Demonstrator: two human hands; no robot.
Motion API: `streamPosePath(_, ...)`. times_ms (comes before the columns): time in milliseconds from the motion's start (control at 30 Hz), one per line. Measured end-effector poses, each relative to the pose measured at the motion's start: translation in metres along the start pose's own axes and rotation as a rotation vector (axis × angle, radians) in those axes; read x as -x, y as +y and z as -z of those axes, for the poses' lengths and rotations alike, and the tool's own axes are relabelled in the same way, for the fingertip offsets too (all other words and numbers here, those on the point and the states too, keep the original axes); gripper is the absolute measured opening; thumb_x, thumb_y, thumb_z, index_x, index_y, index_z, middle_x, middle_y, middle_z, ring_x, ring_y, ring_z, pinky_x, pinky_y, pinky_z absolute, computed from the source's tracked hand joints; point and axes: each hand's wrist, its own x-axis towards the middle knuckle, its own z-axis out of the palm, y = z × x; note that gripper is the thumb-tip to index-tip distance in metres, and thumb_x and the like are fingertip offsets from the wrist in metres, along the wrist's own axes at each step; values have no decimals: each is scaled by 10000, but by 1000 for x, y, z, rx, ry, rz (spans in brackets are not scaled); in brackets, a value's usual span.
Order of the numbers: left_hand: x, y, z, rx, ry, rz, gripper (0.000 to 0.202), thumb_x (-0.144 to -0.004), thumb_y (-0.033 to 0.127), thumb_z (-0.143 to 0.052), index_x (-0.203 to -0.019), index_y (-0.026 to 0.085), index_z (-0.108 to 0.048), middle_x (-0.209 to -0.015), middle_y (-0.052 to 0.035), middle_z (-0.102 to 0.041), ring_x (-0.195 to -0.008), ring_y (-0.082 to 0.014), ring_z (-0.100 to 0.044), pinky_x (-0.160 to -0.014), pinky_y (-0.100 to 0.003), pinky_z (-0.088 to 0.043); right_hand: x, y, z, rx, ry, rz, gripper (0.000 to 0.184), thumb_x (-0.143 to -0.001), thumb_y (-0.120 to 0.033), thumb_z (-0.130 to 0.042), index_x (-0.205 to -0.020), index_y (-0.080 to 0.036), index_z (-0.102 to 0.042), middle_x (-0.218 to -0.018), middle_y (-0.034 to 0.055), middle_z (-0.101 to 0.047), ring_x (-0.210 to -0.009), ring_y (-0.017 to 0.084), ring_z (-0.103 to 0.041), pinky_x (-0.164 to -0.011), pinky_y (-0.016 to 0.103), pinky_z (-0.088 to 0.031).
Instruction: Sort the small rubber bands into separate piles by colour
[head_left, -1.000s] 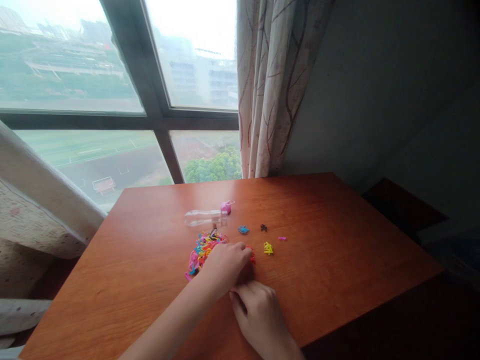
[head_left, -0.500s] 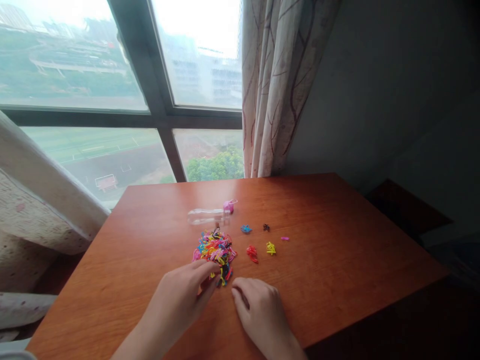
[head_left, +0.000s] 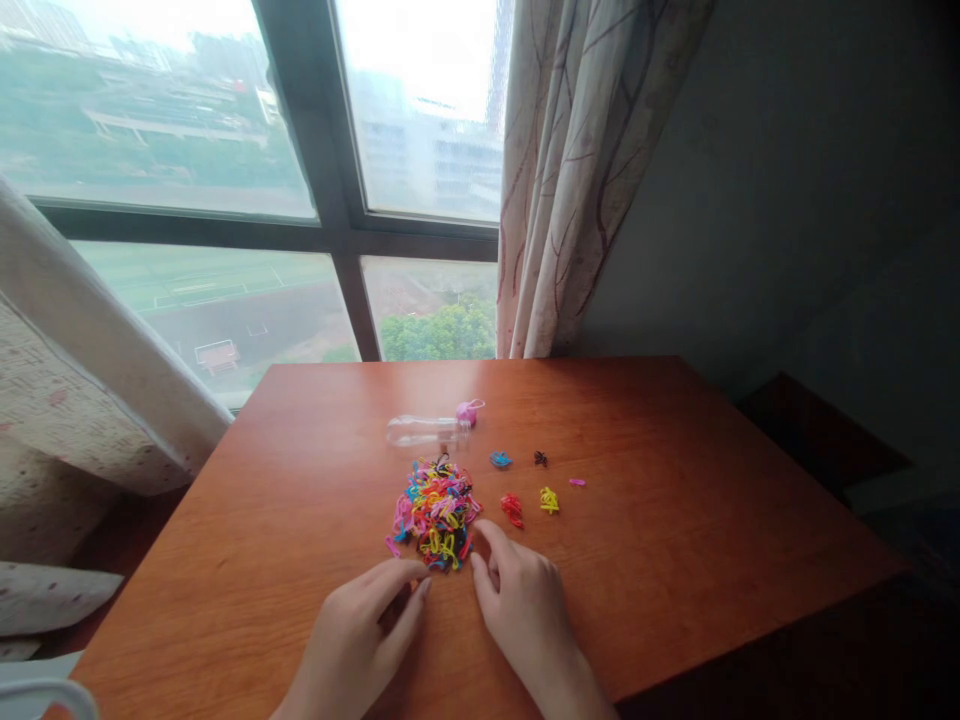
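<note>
A heap of small multicoloured rubber bands (head_left: 435, 505) lies on the wooden table. At its near edge is my left hand (head_left: 367, 620), thumb and forefinger closed almost tip to tip; whatever may be between them is too small to make out. My right hand (head_left: 525, 600) is at the heap's lower right edge, thumb and forefinger parted with no band visible between them. Right of the heap lie small sorted groups: blue bands (head_left: 500, 459), black bands (head_left: 541, 458), red bands (head_left: 512, 510) and yellow bands (head_left: 549, 501). A pink band (head_left: 577, 483) lies apart, farthest right.
Behind the heap a clear plastic bottle (head_left: 424, 431) lies on its side, with a pink cap (head_left: 468, 412) at its right end. The table (head_left: 675, 500) meets a window and a patterned curtain (head_left: 547, 200). A white curved object (head_left: 52, 692) shows at bottom left.
My left hand has drawn back from the heap toward the near side, uncovering yellow bands and a pink one. My right hand has moved slightly forward to the heap's edge, its forefinger lifting from the thumb.
</note>
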Motion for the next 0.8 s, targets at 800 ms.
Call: streamPosePath(800,-1,0,-1,-33,-40,6,197,-922,257,-518,-1074,255,-642,-784,14,-729,-617,-128,-674,-613,-200,-532,3,6,5,-323,-68,42,81,-863,-180,-604,-859,-226,-671,-611,-51,-605,-545,115,-551,-552,203,-345)
